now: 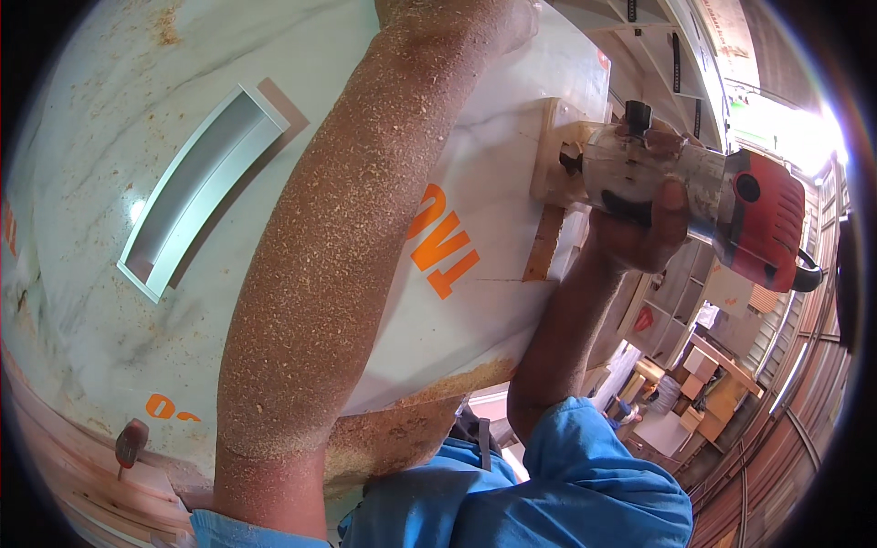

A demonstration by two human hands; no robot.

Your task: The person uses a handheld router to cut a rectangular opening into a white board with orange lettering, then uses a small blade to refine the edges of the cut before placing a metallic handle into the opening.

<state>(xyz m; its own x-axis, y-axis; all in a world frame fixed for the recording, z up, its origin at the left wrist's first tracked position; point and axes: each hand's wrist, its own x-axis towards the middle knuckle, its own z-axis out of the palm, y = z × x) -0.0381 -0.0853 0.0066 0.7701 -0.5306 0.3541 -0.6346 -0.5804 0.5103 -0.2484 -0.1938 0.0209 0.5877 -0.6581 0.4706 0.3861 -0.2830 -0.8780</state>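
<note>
My right hand is wrapped round the body of a trim router, which has a worn metal body and a red motor end. The router lies sideways, its wooden base plate against the edge of a white marble-patterned panel. Across that panel stretches my left forearm, coated in sawdust. At the top edge of the view my left hand is partly cut off; its fingers are hidden. A long silver recessed handle lies on the panel, left of my left arm.
A screwdriver with a dark red handle stands at the lower left by pale boards. The panel has a cut notch near the router. Behind at right are white shelving and stacked boards and boxes. Sawdust dots the panel.
</note>
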